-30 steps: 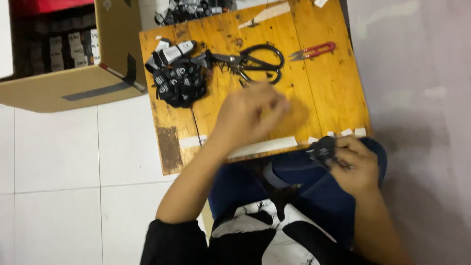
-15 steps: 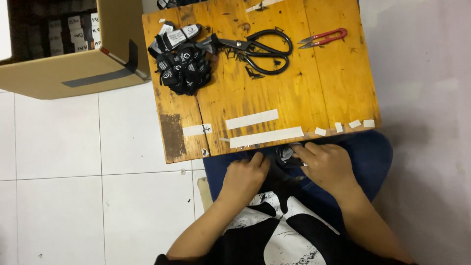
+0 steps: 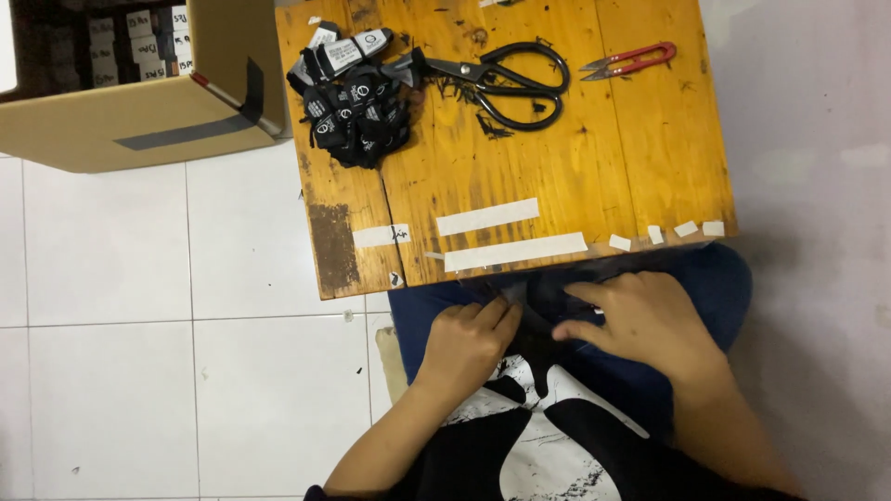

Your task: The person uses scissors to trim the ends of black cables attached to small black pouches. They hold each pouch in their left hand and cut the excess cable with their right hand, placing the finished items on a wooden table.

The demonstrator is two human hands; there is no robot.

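Head view: both hands work a dark strip on the lap, below the table (image 3: pixel 650 167) edge.
We judge the strip (image 3: pixel 534 320), pinched between left hand (image 3: pixel 464 343) and right hand (image 3: pixel 650 320) fingers, may slip; the scissors (image 3: pixel 506 79) lie well apart.

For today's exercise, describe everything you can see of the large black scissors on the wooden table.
The large black metal scissors lie flat near the far edge of the worn orange wooden table. Two big looped handles point right, toward the small red snips; the blades point left, their tips reaching the pile of black labels. Dark scraps lie around them. No hand touches them.
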